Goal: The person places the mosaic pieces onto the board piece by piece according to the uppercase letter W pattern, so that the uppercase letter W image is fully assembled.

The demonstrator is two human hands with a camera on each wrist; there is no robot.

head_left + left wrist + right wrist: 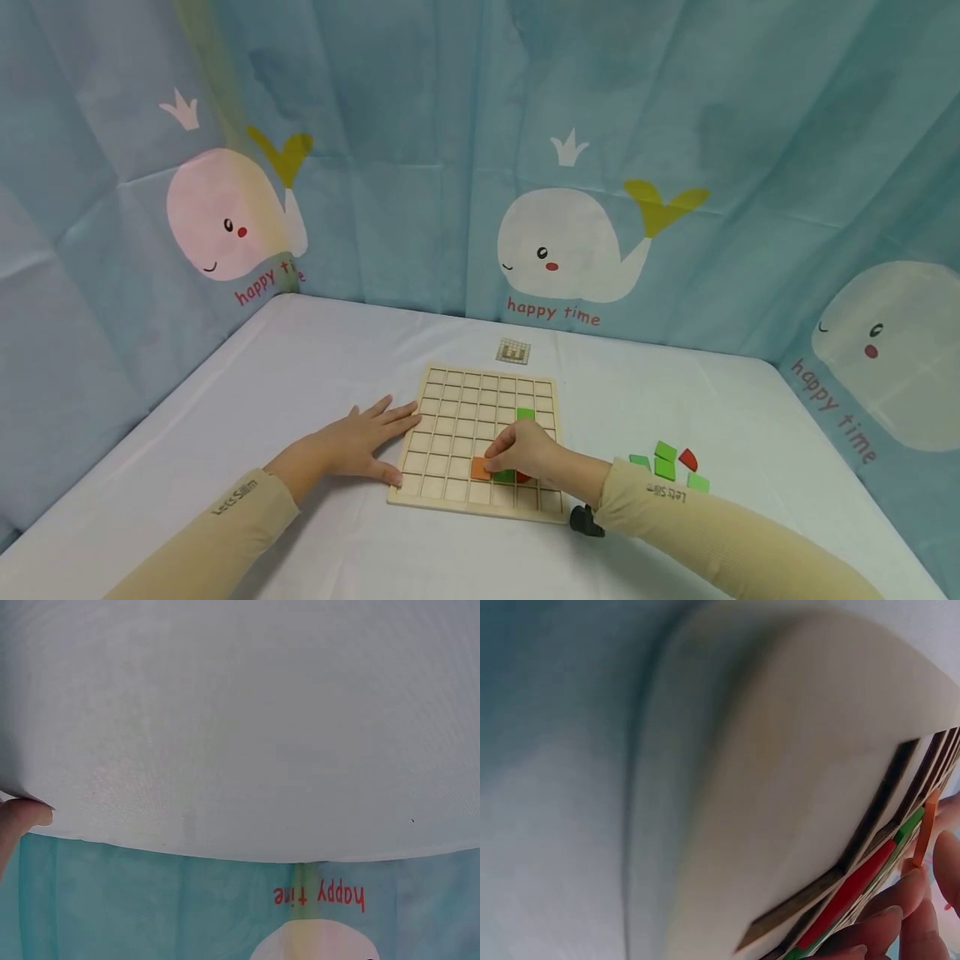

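A square wooden grid board (467, 410) lies on the white table. My right hand (528, 454) pinches an orange square tile (480, 468) over a cell in one of its near rows; in the right wrist view the tile (927, 827) stands tilted between finger and thumb. Beside it, partly under the hand, a green tile (503, 477) and a red piece (522, 478) sit in the grid. Another green tile (526, 413) lies farther back, partly covered by the hand. At the board's left edge my left hand (367, 442) rests with fingers spread, fingertips on the rim.
Right of the board lie several loose green tiles (665, 469) and a red quarter-round piece (687, 459). A small patterned card (513, 351) is behind the board. A black object (585, 521) shows under the right wrist. A whale-print curtain (390, 208) surrounds the table's back and sides.
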